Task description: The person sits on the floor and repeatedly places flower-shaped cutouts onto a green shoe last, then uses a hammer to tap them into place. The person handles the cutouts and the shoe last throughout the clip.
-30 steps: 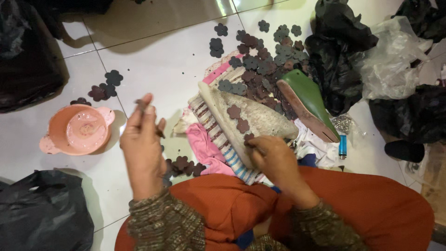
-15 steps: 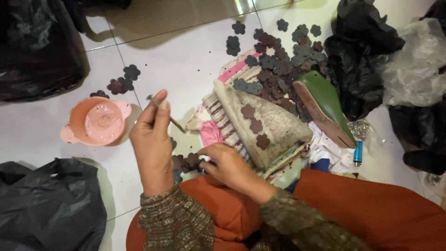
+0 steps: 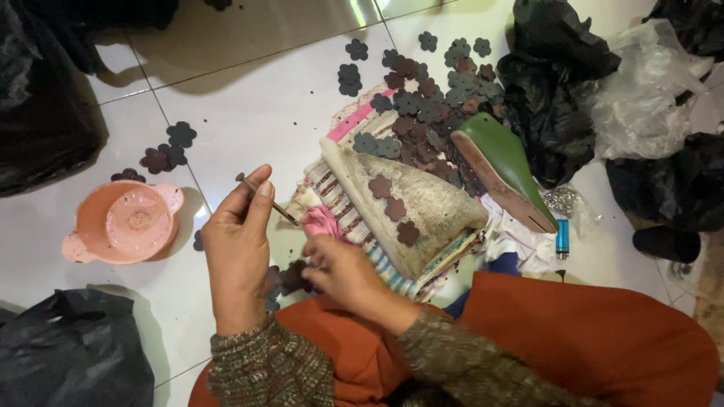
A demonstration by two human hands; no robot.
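My left hand [image 3: 237, 252] pinches a thin metal rod [image 3: 268, 200] between thumb and forefinger; the rod slants down to the right, its tip near a pink cloth [image 3: 323, 221]. My right hand [image 3: 343, 273] lies low over my lap, fingers curled over a small dark flower-shaped cutout [image 3: 290, 277]; I cannot tell whether they grip it. Just beyond the hands a worn grey board [image 3: 422, 207] rests on a striped cloth [image 3: 354, 215], with three brown cutouts in a row on its face. Farther out, a heap of grey and brown cutouts [image 3: 426, 102] lies beside a green shoe form [image 3: 505, 154]. A pink plastic bowl [image 3: 124, 222] stands on the white tile floor [image 3: 256, 105] to the left. Black plastic bags [image 3: 550, 83] lie to the right.
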